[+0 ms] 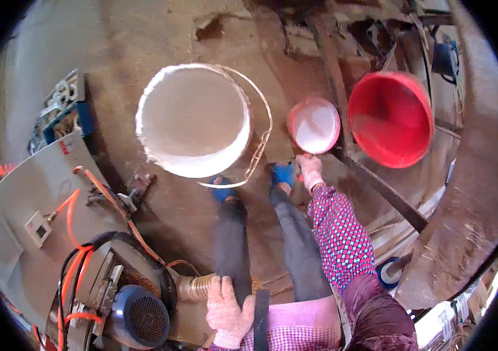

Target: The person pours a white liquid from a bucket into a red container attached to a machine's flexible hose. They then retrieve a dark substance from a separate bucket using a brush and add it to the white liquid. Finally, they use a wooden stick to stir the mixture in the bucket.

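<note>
A small round red plastic bowl (pixel 314 124), its inside coated white with powder, sits upright on the dirt floor (pixel 167 35) between a large white-filled metal bucket (pixel 193 120) with a wire handle and a big empty red plastic basin (pixel 390 117), tilted slightly.

- The right hand (pixel 309 169) is reaching forward and down, arm stretched out, gloved fingers curling closed.
- The left hand (pixel 227 310) is resting flat against the thigh, gloved fingers spread.

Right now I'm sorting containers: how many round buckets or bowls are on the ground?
3: a large white bucket ahead, a small red bowl at the right hand, a red tub farther right.
</note>
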The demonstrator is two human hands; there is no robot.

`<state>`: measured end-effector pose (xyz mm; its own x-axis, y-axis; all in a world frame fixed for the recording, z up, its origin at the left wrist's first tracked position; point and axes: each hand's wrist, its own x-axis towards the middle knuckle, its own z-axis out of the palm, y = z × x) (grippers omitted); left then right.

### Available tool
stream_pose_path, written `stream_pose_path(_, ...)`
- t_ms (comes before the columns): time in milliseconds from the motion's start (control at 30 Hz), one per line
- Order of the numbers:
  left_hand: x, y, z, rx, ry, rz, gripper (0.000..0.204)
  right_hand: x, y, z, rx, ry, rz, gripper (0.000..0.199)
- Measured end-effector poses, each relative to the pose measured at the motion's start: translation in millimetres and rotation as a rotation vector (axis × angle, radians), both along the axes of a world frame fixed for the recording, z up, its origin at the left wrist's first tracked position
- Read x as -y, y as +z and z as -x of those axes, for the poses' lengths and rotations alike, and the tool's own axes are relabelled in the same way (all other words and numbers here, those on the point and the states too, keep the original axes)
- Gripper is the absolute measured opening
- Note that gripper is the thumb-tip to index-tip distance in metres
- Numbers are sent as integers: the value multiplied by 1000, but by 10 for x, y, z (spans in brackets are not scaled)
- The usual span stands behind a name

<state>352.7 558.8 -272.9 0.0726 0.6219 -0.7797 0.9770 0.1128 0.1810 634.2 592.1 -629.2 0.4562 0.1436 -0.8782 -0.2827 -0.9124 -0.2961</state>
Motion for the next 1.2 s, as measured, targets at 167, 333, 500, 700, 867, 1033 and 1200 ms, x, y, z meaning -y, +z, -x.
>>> stream_pose_path(167,72,135,96,28,131,66,70,-180,1199,209,-19,-62,-130,11)
stream_pose_path(333,338,719,421,-13,621,143,71,-399,2892,615,-249,-4,-86,14)
stream_pose_path(500,498,1231,452,161,897,127,72,-317,3933,254,-35,499,-275,5)
stream_pose_path(700,1117,1306,-222,380,1341,-225,53,-651,4668,-20,-39,1293,-454,19)
stream_pose_path(867,1720,1972,-697,312,1385,-510,45,-863,5339,283,185,1991,-579,29)
stream_pose_path(1033,2277,2653,-949,340,1666,-361,45,-731,6075,1140,-30,2400,-373,26)
stream_pose_path(1200,2786,2978,-910,223,1913,-579,49,-297,6311,1814,-315,2645,-431,24)
